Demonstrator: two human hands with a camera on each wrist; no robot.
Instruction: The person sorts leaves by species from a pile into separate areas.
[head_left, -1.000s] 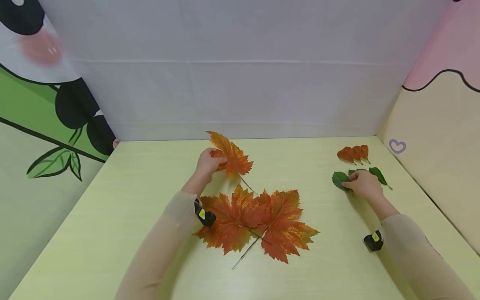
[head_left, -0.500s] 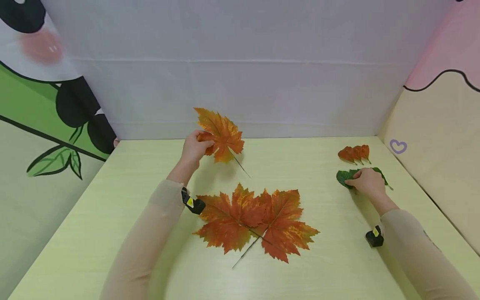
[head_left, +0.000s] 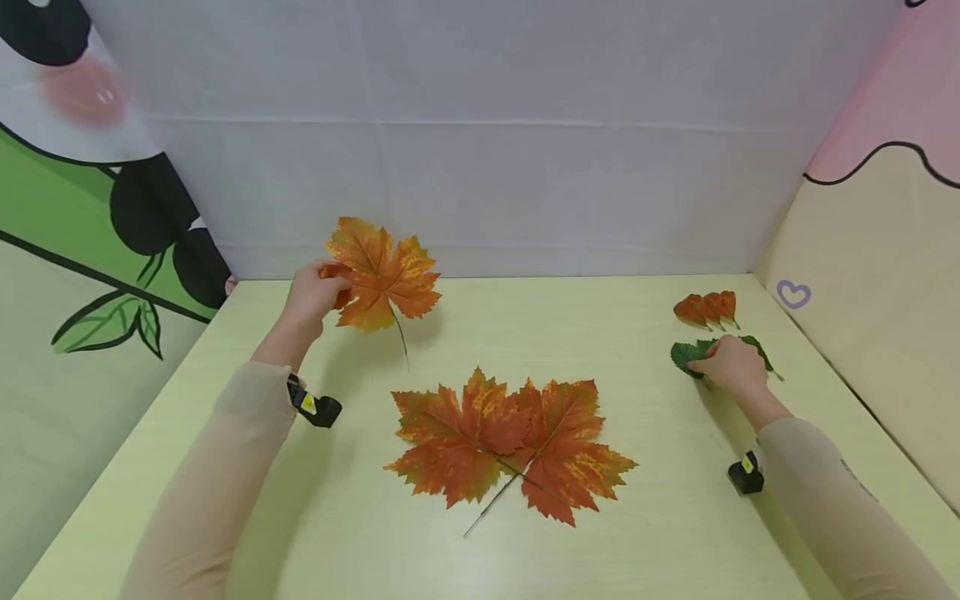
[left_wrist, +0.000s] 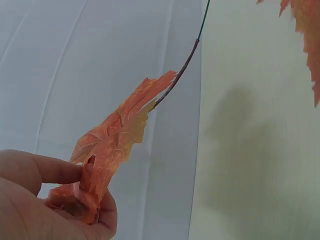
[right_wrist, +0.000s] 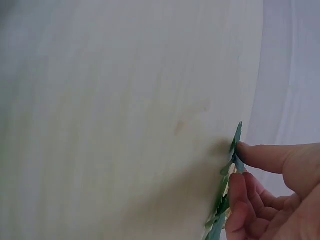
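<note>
My left hand [head_left: 311,298] pinches an orange maple leaf [head_left: 386,275] by its lobes, raised over the back left of the table, its thin stem hanging down. In the left wrist view the thumb and fingers fold the maple leaf [left_wrist: 112,135] at one edge. At the right, my right hand [head_left: 733,367] pinches a small green leaf [head_left: 684,357] between thumb and fingers. More green leaf [head_left: 759,348] shows behind that hand, which partly hides the row. Two large orange maple leaves [head_left: 446,433] overlap on the table's middle, stems crossing.
Several small reddish-brown leaves [head_left: 692,309] lie in a row behind the green ones. A pale grey backdrop [head_left: 480,183] rises at the table's far edge. Printed panels stand at left and right, the right one with a purple heart [head_left: 793,292]. The table [head_left: 375,542] is pale yellow.
My left hand has carried the maple leaf leftward and up, away from the overlapping pair, turning its face toward the head camera. The right hand has drawn the green leaf slightly rightward, closer to the others.
</note>
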